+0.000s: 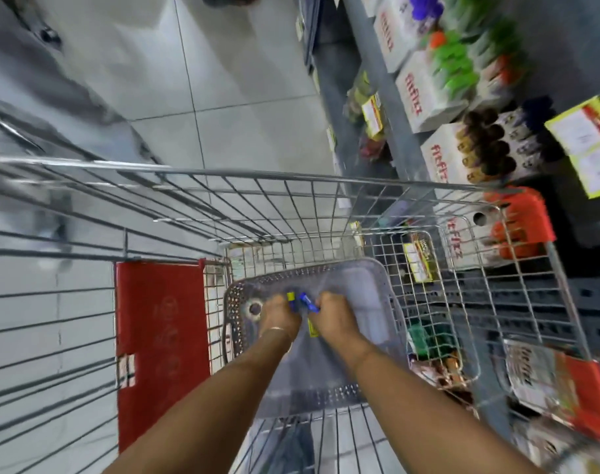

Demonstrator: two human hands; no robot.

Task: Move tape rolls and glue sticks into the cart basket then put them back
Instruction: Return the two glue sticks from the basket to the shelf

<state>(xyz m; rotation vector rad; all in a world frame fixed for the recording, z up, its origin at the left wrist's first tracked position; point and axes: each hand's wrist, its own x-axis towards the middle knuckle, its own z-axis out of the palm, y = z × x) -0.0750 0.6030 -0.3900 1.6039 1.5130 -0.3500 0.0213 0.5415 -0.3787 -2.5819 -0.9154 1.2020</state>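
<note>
Glue sticks (300, 300) are clamped by both the left hand (278, 314) and the right hand (332, 314) over the grey basket (367, 295).

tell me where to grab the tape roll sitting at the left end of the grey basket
Take the tape roll by its outer rim, coming straight down from above: it seems to lie flat with its hole up, close to the basket wall, and the left hand is already beside it.
</note>
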